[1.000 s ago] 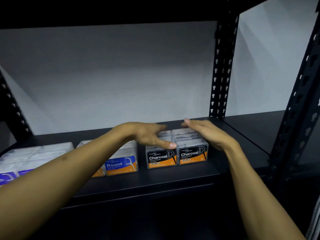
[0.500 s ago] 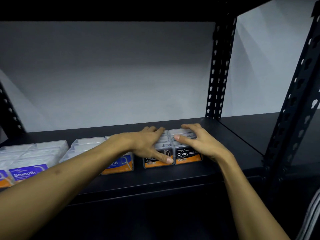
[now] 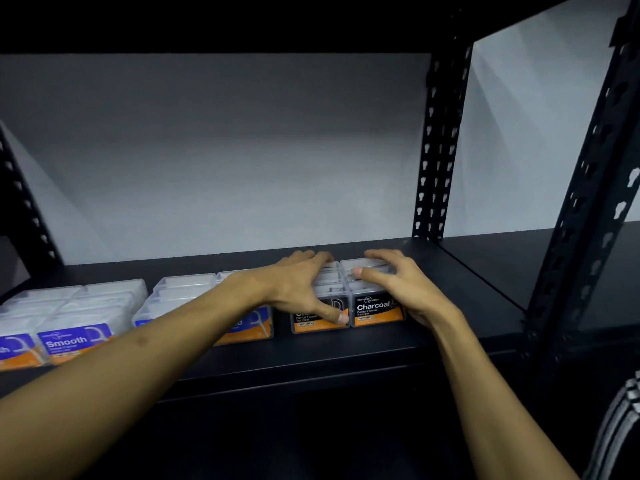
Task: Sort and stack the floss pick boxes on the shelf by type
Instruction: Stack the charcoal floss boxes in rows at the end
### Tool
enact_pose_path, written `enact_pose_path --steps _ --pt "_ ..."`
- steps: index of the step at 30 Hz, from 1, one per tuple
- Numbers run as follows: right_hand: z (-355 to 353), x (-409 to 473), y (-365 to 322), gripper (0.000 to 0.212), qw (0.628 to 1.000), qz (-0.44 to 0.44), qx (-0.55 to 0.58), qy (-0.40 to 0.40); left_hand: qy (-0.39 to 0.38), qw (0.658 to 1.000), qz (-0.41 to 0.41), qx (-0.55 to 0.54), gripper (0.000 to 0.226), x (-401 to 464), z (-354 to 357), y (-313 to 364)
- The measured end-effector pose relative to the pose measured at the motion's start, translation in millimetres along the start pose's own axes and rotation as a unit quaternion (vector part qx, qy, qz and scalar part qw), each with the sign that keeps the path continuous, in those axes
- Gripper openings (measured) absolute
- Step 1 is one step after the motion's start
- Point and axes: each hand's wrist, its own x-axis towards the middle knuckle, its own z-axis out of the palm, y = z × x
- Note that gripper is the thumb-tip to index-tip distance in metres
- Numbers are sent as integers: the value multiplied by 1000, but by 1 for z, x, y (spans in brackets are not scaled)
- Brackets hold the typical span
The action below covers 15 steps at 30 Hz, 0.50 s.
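Two rows of black-and-orange Charcoal floss pick boxes [image 3: 377,308] stand side by side on the black shelf [image 3: 311,355]. My left hand [image 3: 301,282] lies over the left row, fingers across the lids and thumb down on the front label. My right hand [image 3: 405,285] rests on the right row, its fingertips and thumb on the lids and its palm at the right side. To the left stand the blue-and-orange Round boxes [image 3: 249,327], partly hidden by my left forearm. Farther left is a group of Smooth boxes [image 3: 72,341].
A perforated black upright [image 3: 436,150] rises behind the Charcoal boxes, with another [image 3: 588,202] at the front right. Bare shelf lies right of the Charcoal boxes, and a grey wall closes the back. A striped object [image 3: 623,420] shows at the lower right.
Both hands moved from flanking the Charcoal boxes to lying on top of them. My left thumb slid down the front label. The view shifted, showing more of the Smooth boxes.
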Motion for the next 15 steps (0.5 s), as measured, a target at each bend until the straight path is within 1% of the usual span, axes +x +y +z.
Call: enact_pose_path --steps 4,8,11,15 --pt "-1 1 0 58 996 29 86 -2 -9 1000 -2 -2 118 0 -1 1" --pt "-1 -1 2 75 985 59 162 1 -10 1000 -4 -5 116 2 1 0" --pt "-2 -2 2 89 980 75 184 -2 -17 1000 -1 1 115 4 -1 1" --pt "-4 -2 1 87 974 91 206 -21 -37 999 -3 7 114 6 -4 2"
